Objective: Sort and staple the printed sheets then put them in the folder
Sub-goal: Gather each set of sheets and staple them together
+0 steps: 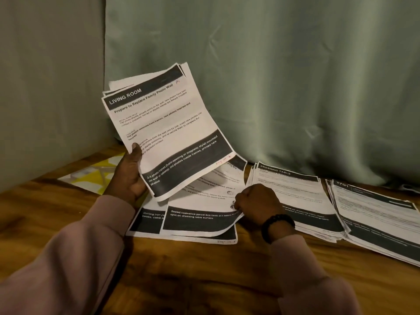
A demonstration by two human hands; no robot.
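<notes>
Wooden tabletop (204, 269), backed by a green curtain (272, 76), is laid with printed sheets in several lots. A fanned sheaf headed "LIVING ROOM" (163, 130) is held upright off the table by the left hand (130, 173), thumb pressed on the front face at the lower left edge, fingers curled behind. The right hand (256, 205), a black wristband (277, 226) at its wrist, is curled, pinching the right edge of a loose sheet (200, 214), which curls up from a small pile. A "DRESSING TABLE" stack (293, 192) and a further stack (375, 212) lie to the right. A yellow-patterned flat item (91, 176), possibly the folder, lies at the left rear. Paper is judged light, limp and prone to sliding and creasing; holding by the edges is advised.
</notes>
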